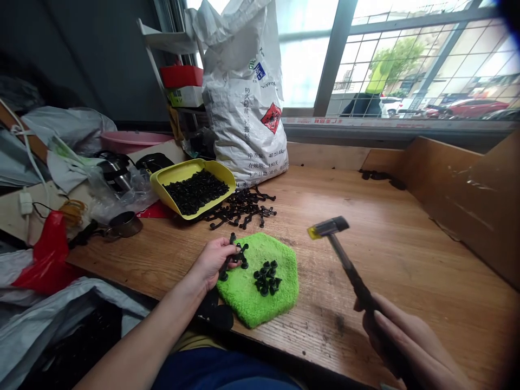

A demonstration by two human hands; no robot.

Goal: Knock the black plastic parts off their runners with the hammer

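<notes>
Pinched in my left hand (pixel 217 260) is a branched black plastic piece (pixel 239 254) with round ends, held over the left edge of a green fuzzy pad (pixel 252 309). Several small black plugs (pixel 267 277) lie in a cluster on the pad's middle. My right hand (pixel 400 330) is wrapped round the dark handle of a hammer (pixel 343 254). The hammer's head, with a yellow face at its left end, is raised to the right of the pad. Part of the black piece is hidden by my left fingers.
A yellow scoop tray (pixel 164 203) full of small black parts stands at the back left, beside a pile of branched black pieces (pixel 247 208). Behind them rises a large white sack (pixel 247 108). A metal cup (pixel 125 224) sits at left; a wooden board (pixel 467 184) borders the right.
</notes>
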